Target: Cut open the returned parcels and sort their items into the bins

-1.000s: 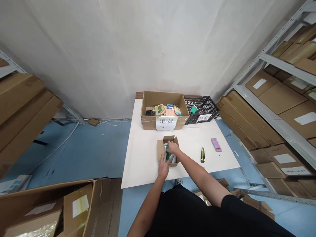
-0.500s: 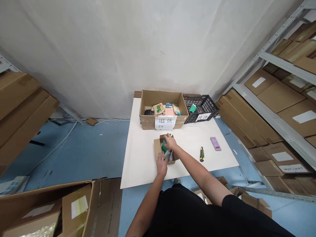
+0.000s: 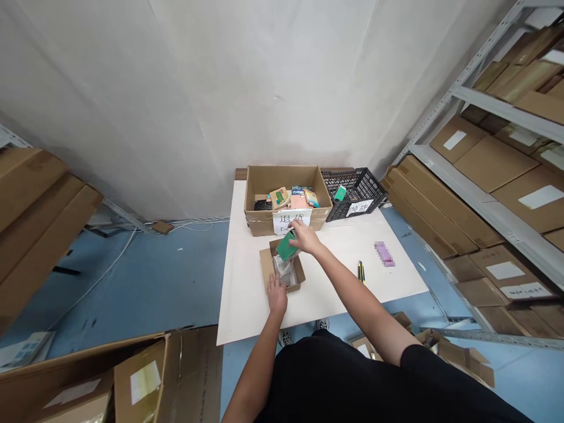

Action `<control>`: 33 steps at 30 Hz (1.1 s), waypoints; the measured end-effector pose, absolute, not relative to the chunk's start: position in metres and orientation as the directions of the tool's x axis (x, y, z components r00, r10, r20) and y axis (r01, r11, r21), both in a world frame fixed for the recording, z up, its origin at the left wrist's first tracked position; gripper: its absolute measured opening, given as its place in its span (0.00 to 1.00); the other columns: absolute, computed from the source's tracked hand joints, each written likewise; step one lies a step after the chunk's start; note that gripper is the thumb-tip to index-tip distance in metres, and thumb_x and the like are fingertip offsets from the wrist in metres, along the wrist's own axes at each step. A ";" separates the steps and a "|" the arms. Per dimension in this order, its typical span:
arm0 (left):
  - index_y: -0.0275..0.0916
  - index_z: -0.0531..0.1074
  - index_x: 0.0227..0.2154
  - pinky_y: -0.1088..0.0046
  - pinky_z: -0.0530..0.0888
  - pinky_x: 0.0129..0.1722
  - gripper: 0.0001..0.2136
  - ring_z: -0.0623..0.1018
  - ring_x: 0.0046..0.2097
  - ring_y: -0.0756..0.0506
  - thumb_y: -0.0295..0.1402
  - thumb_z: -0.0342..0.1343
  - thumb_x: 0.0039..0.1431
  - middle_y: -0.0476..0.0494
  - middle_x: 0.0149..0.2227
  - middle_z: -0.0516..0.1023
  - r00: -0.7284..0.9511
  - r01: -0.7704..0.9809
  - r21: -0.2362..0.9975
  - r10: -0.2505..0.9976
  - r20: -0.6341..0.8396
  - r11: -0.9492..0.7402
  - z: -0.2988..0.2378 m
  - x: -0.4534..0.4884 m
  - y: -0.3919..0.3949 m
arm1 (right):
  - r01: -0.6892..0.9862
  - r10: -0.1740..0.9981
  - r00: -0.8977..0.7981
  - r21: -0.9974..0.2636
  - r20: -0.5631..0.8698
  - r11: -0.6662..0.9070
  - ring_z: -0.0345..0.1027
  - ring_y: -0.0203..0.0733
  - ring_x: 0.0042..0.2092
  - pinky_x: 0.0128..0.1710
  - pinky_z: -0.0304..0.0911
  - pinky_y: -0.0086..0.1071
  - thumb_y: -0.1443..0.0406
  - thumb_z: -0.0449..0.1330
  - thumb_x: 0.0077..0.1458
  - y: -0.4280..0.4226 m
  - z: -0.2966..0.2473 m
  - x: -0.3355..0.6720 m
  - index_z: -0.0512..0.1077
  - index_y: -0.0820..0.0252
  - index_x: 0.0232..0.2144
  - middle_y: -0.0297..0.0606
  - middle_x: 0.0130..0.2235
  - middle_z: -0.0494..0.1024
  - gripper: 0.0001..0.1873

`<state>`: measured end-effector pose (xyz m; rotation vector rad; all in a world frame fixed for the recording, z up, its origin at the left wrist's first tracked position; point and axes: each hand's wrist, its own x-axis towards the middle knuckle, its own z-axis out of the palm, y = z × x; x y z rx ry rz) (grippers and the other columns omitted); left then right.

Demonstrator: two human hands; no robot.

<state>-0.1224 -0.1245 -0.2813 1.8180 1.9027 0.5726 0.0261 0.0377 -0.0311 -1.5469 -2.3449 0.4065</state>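
Note:
A small open cardboard box (image 3: 265, 265) sits on the white table (image 3: 247, 282) in front of me. My left hand (image 3: 277, 295) rests flat against its near left edge, fingers stretched out. My right hand (image 3: 304, 238) is closed on a green packet (image 3: 286, 246), held just above the box's far side. Pale wrapping shows inside the box.
At the table's far edge stand a larger cardboard box (image 3: 286, 197) with several small items and a paper label, and a black plastic crate (image 3: 356, 188). A utility knife (image 3: 360, 271) and a blurred purple item (image 3: 384, 254) lie to the right. Shelves of cartons flank both sides.
My right hand has lifted the green packet up out of the small box and toward the far side. The left hand stays at the box's edge. The view shifted slightly.

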 end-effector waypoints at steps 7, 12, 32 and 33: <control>0.41 0.79 0.38 0.45 0.60 0.71 0.10 0.55 0.76 0.29 0.23 0.56 0.57 0.39 0.73 0.63 -0.043 0.913 0.402 0.998 -0.054 0.061 -0.269 -0.174 -0.125 | 0.924 0.979 -0.198 -0.324 0.053 0.204 0.72 0.50 0.51 0.48 0.66 0.36 0.66 0.68 0.52 0.063 -0.032 0.092 0.71 0.54 0.52 0.42 0.55 0.74 0.24; 0.41 0.77 0.38 0.42 0.62 0.70 0.10 0.55 0.75 0.28 0.24 0.57 0.55 0.38 0.72 0.64 0.009 0.907 0.422 0.999 -0.049 0.013 -0.267 -0.206 -0.126 | 0.971 0.961 -0.093 -0.236 -0.261 0.030 0.75 0.46 0.49 0.47 0.65 0.32 0.67 0.68 0.53 0.043 -0.113 0.113 0.71 0.55 0.54 0.43 0.57 0.74 0.25; 0.39 0.73 0.60 0.54 0.62 0.72 0.21 0.65 0.70 0.36 0.30 0.51 0.65 0.35 0.67 0.69 0.099 0.704 0.687 0.982 0.160 -0.182 -0.179 -0.086 -0.076 | 0.843 0.930 -0.009 -0.503 -0.368 -0.190 0.76 0.44 0.53 0.57 0.67 0.37 0.68 0.58 0.64 -0.065 -0.239 0.156 0.73 0.56 0.58 0.44 0.60 0.77 0.21; 0.39 0.73 0.60 0.54 0.63 0.71 0.22 0.65 0.70 0.36 0.30 0.51 0.65 0.35 0.67 0.69 0.109 0.694 0.696 0.983 0.150 -0.183 -0.180 -0.077 -0.068 | 0.839 0.921 0.000 -0.501 -0.389 -0.211 0.77 0.44 0.53 0.56 0.67 0.37 0.68 0.58 0.64 -0.068 -0.241 0.157 0.72 0.56 0.60 0.44 0.60 0.77 0.23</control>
